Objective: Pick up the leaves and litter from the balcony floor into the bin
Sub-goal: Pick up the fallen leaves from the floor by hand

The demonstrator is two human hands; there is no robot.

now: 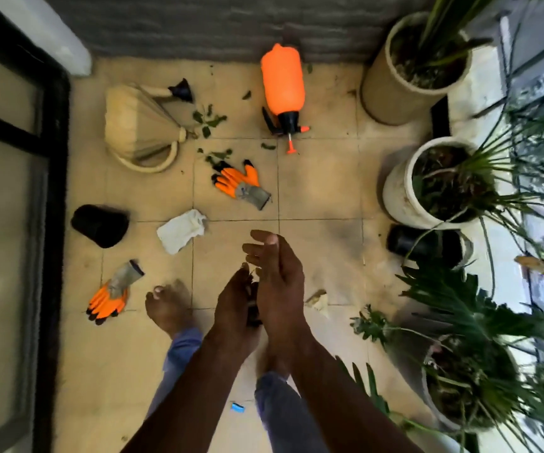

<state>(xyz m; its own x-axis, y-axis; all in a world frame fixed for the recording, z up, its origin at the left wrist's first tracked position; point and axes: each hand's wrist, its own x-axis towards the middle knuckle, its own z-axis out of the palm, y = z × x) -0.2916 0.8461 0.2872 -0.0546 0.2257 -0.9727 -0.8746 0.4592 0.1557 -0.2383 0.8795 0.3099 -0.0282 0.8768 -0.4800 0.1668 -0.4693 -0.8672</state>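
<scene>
My left hand [236, 297] and my right hand [275, 273] are held together above the tiled floor, palms facing each other. A small clump of dark leaves [253, 300] sits between them, mostly hidden. My left fingers curl round the clump; my right fingers are straight and press against it. Green leaves [207, 120] lie scattered on the floor near the cream watering can [140, 125], with more leaves [218, 155] by an orange glove [239, 181]. A scrap of litter [318, 297] lies to the right of my hands. No bin is clearly visible.
An orange sprayer bottle [283, 86] lies near the far wall. A white cloth [182, 230], a black pot [100, 225], a second orange glove [110, 295] and a blue scrap [237, 407] are on the floor. Potted plants [440, 181] line the right side. My bare foot [167, 304] stands left.
</scene>
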